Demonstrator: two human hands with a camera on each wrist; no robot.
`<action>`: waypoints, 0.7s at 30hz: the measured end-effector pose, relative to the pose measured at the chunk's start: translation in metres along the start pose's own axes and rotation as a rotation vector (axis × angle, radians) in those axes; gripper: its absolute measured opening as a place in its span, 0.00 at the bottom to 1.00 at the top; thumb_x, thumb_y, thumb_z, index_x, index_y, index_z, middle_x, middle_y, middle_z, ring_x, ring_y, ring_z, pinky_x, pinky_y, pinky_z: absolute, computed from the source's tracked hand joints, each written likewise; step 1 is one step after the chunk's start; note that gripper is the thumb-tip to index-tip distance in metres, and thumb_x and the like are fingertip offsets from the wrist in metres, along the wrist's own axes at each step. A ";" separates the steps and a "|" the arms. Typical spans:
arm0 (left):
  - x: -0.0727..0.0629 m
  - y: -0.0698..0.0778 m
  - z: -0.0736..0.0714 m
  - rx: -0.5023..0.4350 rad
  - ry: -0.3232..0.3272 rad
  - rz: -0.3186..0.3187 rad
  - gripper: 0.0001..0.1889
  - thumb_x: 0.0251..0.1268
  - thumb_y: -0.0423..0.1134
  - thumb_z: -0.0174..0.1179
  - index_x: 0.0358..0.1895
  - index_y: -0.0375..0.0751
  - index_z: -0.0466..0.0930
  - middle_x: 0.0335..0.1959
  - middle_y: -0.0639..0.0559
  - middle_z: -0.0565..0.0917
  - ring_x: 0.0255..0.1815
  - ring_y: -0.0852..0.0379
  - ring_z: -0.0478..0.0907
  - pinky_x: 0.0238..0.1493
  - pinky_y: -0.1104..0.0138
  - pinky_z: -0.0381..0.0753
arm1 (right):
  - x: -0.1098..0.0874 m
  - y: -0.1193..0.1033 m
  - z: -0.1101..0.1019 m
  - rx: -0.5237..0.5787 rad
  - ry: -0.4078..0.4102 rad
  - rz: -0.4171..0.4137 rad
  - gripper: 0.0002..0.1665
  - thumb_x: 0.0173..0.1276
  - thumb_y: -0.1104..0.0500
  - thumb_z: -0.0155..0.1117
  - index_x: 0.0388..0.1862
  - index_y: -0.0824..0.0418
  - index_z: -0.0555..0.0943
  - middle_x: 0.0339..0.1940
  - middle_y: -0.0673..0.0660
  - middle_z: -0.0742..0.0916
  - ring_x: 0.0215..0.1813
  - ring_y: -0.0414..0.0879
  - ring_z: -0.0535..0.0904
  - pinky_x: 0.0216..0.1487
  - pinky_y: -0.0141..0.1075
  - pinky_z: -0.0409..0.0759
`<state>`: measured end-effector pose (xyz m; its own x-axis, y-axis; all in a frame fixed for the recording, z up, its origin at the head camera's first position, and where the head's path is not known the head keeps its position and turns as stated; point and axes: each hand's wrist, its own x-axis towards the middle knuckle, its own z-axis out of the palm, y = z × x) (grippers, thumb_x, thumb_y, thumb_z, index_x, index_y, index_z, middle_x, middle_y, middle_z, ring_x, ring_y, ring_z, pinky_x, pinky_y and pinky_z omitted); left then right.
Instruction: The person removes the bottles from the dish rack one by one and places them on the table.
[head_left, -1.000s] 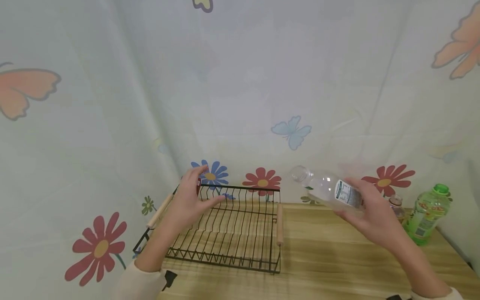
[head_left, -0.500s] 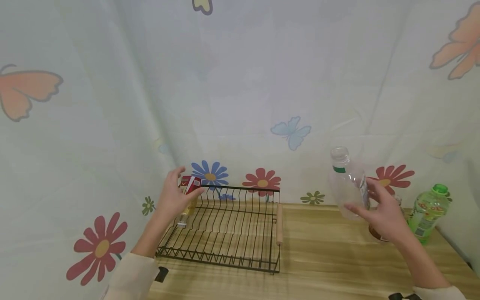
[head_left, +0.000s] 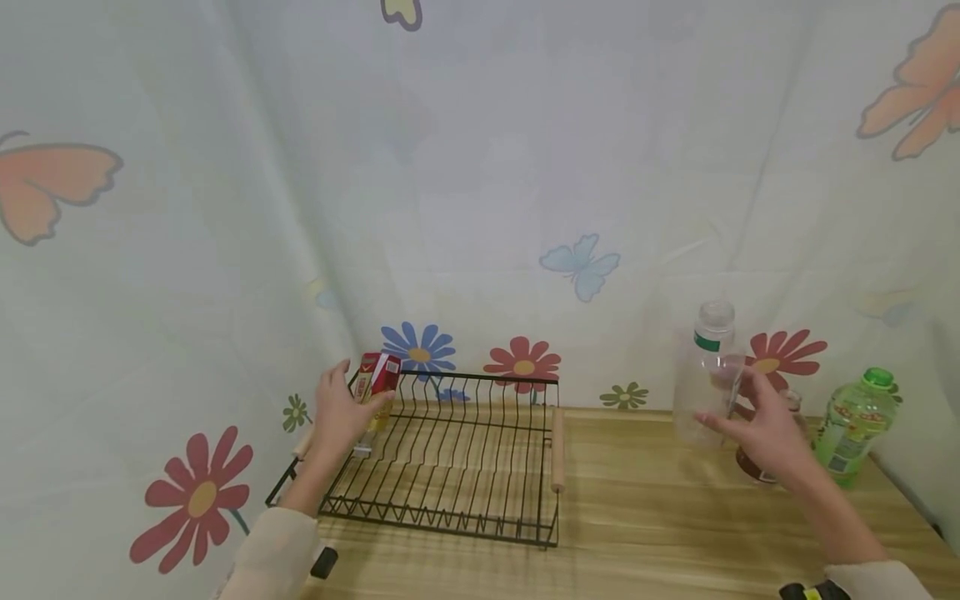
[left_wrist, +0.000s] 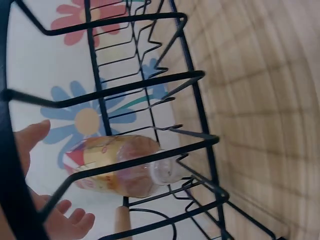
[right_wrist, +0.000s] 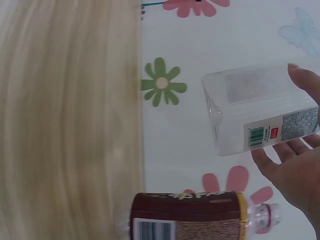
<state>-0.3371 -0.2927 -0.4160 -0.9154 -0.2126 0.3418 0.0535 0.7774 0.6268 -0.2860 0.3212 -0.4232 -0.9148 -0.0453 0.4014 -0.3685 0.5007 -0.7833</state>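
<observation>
1. One red-and-yellow bottle [head_left: 380, 379] already stood neck down in the left part of the wire rack [head_left: 558, 450]; that one looked done.
2. The left hand [head_left: 339, 418] was just beside it, fingers spread wide, seemingly not gripping it.
3. The right hand [head_left: 776, 437] held the clear bottle [head_left: 693, 396] between thumb and fingers, upright, well apart from the rack and not yet in it.
4. The brown bottle [right_wrist: 187, 215] and green bottle [head_left: 851, 429] stood upright near that hand, outside the rack, apparently left over.

Looks like a homey kitchen-type corner tbh: dish rack [head_left: 442, 462] lower centre on a wood-grain worktop [head_left: 637, 517], flowery curtain [head_left: 465, 167] up top.
</observation>
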 end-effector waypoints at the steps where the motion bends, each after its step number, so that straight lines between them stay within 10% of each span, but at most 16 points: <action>1: 0.000 -0.001 0.002 0.007 -0.005 -0.006 0.57 0.65 0.56 0.75 0.85 0.32 0.48 0.79 0.26 0.57 0.79 0.28 0.56 0.74 0.34 0.63 | 0.000 0.004 0.001 -0.002 0.002 0.005 0.48 0.72 0.56 0.77 0.79 0.65 0.58 0.72 0.65 0.72 0.63 0.31 0.66 0.65 0.72 0.70; 12: 0.002 -0.015 0.014 0.007 -0.061 -0.103 0.57 0.68 0.53 0.72 0.85 0.32 0.43 0.79 0.24 0.54 0.77 0.26 0.58 0.73 0.34 0.65 | -0.006 0.038 0.008 -0.027 0.016 0.088 0.50 0.73 0.49 0.74 0.80 0.67 0.56 0.73 0.72 0.72 0.74 0.72 0.67 0.71 0.65 0.70; 21: 0.004 -0.023 0.019 -0.021 -0.091 -0.113 0.55 0.71 0.53 0.70 0.85 0.29 0.43 0.79 0.23 0.56 0.76 0.26 0.61 0.73 0.34 0.66 | -0.011 0.051 0.013 -0.028 -0.018 0.135 0.53 0.73 0.47 0.75 0.81 0.67 0.54 0.75 0.75 0.71 0.76 0.76 0.65 0.67 0.65 0.68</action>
<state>-0.3494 -0.3002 -0.4425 -0.9485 -0.2424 0.2039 -0.0443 0.7389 0.6724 -0.2964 0.3361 -0.4734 -0.9586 0.0092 0.2844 -0.2371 0.5270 -0.8161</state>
